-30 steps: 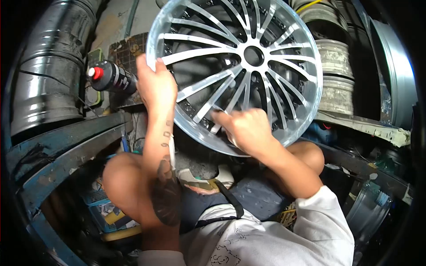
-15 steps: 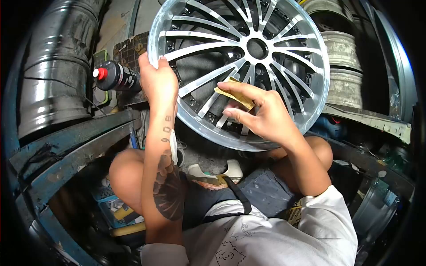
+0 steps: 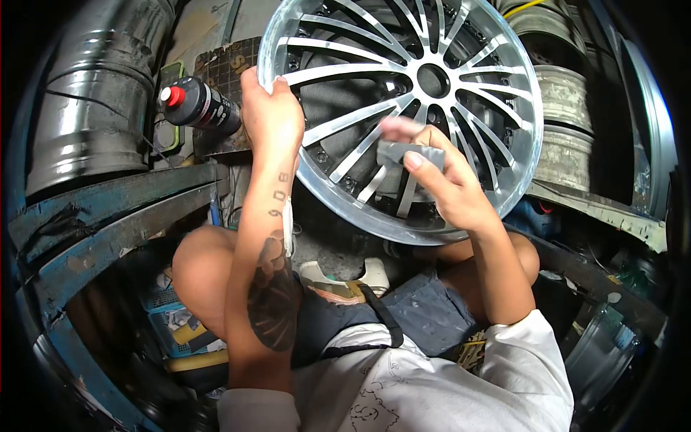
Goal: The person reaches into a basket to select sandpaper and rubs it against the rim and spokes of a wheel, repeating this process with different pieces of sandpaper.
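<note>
A silver multi-spoke alloy wheel (image 3: 497,108) stands tilted in front of me, its face toward the camera. My left hand (image 3: 272,119) grips its left rim, fingers curled over the edge. My right hand (image 3: 439,180) is raised in front of the lower spokes and pinches a small folded piece of sandpaper (image 3: 403,153), grey side showing, between thumb and fingers. The paper is held just off the spokes. My bare knees and dark shorts sit below the wheel.
A black spray can (image 3: 201,104) with a red tip lies on a ledge left of the wheel. A large metal duct (image 3: 93,108) fills the far left. Other worn rims (image 3: 561,122) are stacked at right. Blue metal bars (image 3: 108,216) cross the lower left.
My right hand lifted off the lower spokes and turned the sandpaper over, from its tan side to its grey side. The wheel and my left hand shifted slightly right in view.
</note>
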A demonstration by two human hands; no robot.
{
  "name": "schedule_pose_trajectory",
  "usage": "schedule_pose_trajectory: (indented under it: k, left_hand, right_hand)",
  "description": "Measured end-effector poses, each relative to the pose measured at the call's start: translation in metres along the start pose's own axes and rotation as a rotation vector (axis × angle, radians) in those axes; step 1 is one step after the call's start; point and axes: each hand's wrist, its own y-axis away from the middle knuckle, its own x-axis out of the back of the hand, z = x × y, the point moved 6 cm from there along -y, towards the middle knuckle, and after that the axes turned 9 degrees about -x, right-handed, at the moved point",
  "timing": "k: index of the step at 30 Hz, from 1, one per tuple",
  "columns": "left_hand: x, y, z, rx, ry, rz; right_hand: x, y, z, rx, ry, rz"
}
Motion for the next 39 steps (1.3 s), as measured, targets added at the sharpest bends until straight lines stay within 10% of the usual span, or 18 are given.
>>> schedule_pose_trajectory:
  k: [8, 13, 23, 39]
  left_hand:
    - [0.0, 0.002, -0.001, 0.055, -0.044, -0.017]
    - [0.002, 0.003, 0.003, -0.008, -0.086, -0.002]
    - [0.002, 0.004, 0.003, 0.008, -0.107, -0.011]
    - [0.003, 0.004, 0.008, -0.028, -0.091, 0.003]
  right_hand:
    - [-0.023, 0.0, 0.012, -0.268, -0.644, -0.104]
    - [-0.016, -0.003, -0.012, 0.259, 0.826, 0.24]
    - [-0.053, -0.006, 0.0, 0.258, 1.338, 0.133]
    - [-0.043, -0.005, 0.003, 0.344, 1.321, 0.173]
